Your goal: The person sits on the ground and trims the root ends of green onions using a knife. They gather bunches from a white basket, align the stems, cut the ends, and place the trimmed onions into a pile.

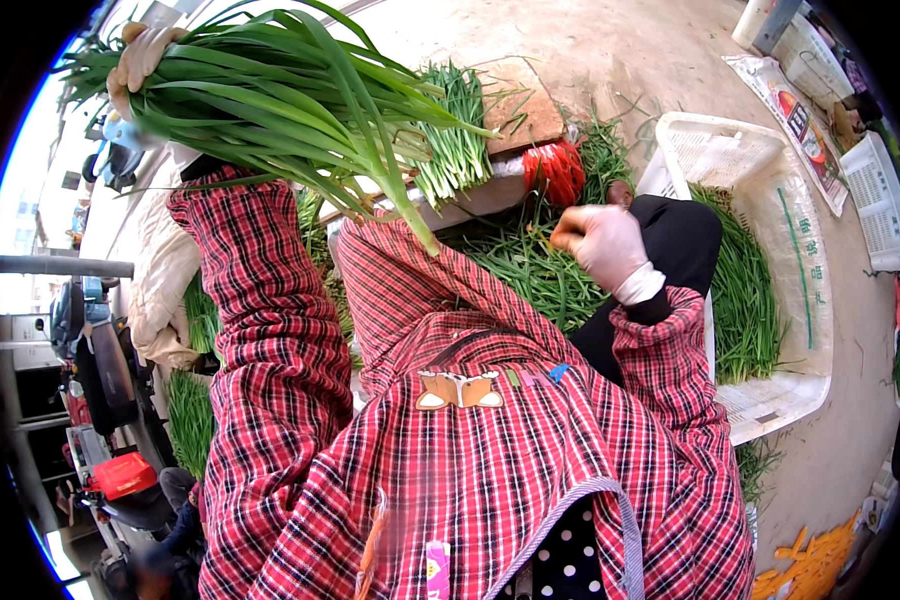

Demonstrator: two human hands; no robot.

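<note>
High at the left, my gloved left hand (139, 64) grips a thick bunch of long flat green leaves (270, 112), like garlic chives. One pale stalk end hangs down over my checked apron (480, 450). My right hand (604, 244), in a thin pale glove, is held above a heap of loose green leaves (540, 289) by my knee. Its fingers are curled in, and nothing shows between them. Beyond the heap, a bundle of trimmed chives (454, 127) lies beside a brown board (521, 105). A clump of red ties (553, 172) hangs at the board's near corner.
At my right stands a white plastic crate (765, 427) with green chives (750, 300) and a printed sack liner (802, 255). Orange pieces (810, 562) are strewn on the floor. More chives (190, 420), a scooter (124, 476) and a person (176, 544) are at the left.
</note>
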